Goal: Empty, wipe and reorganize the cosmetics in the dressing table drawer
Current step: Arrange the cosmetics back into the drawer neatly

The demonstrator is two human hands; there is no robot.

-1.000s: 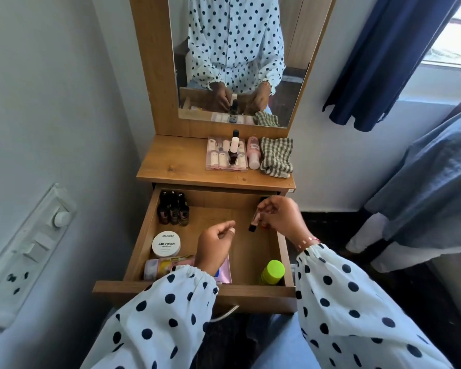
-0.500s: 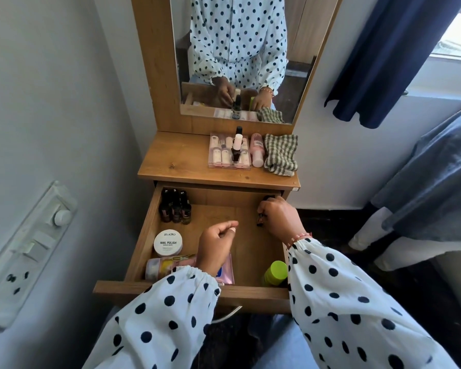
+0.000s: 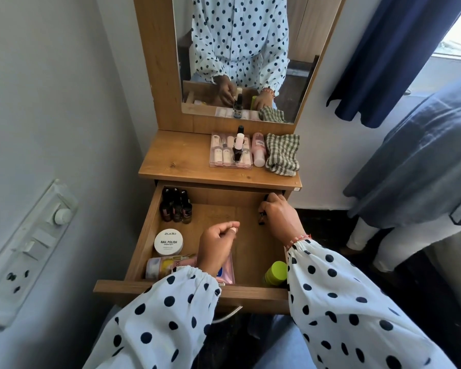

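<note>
1. The right hand (image 3: 278,217) reached into the back right corner of the drawer (image 3: 141,235), fingers curled round a small dark bottle (image 3: 262,218) held upright, its base near the drawer floor.
2. The left hand (image 3: 216,245) hovered over the drawer's middle, wrist bent, fingers loosely curled and holding nothing.
3. Both forearms wore polka-dot sleeves (image 3: 171,310) crossing the drawer's front edge.
4. Dark nail polish bottles (image 3: 175,207) stood in the back left corner; a white nail polish remover jar (image 3: 168,242) sat nearer, a green-capped bottle (image 3: 276,272) at front right.
5. A clear organiser (image 3: 230,151) and checked cloth (image 3: 282,153) lay on the tabletop.
</note>
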